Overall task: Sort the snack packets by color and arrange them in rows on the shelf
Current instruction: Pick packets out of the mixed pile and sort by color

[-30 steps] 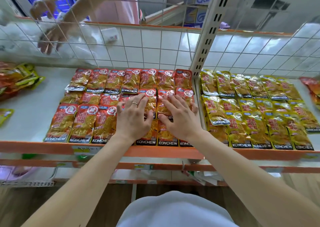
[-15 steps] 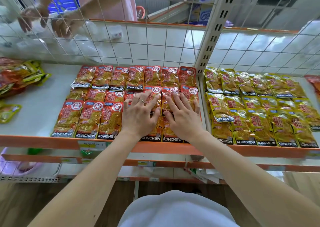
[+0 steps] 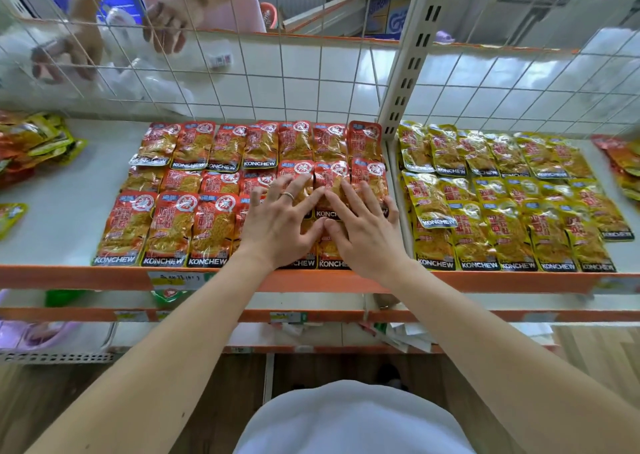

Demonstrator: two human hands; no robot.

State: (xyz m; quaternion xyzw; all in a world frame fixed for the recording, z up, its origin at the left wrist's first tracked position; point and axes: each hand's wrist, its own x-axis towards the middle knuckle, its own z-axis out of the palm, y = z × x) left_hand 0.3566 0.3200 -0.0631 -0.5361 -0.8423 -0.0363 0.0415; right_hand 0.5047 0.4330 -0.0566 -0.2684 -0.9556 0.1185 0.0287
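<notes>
Red KONCHEW snack packets (image 3: 194, 190) lie in three overlapping rows on the white shelf (image 3: 69, 208), left of the upright post. Yellow packets (image 3: 502, 197) lie in rows on the shelf section to the right. My left hand (image 3: 280, 221), a ring on one finger, lies flat with spread fingers on the red packets near the front right of that block. My right hand (image 3: 363, 232) presses flat beside it, thumbs nearly touching. Both hands cover parts of the front and middle rows.
A mixed pile of red and yellow packets (image 3: 31, 142) sits at the far left, more loose packets (image 3: 620, 163) at the far right. A white post (image 3: 408, 62) and wire grid back the shelf. Behind the grid another person's hands (image 3: 162, 24) handle plastic bags. An orange edge (image 3: 69, 277) fronts the shelf.
Both hands stay flat on the red packets, sliding slightly away from me. The camera view has shifted a little. The other person's hands behind the grid moved right.
</notes>
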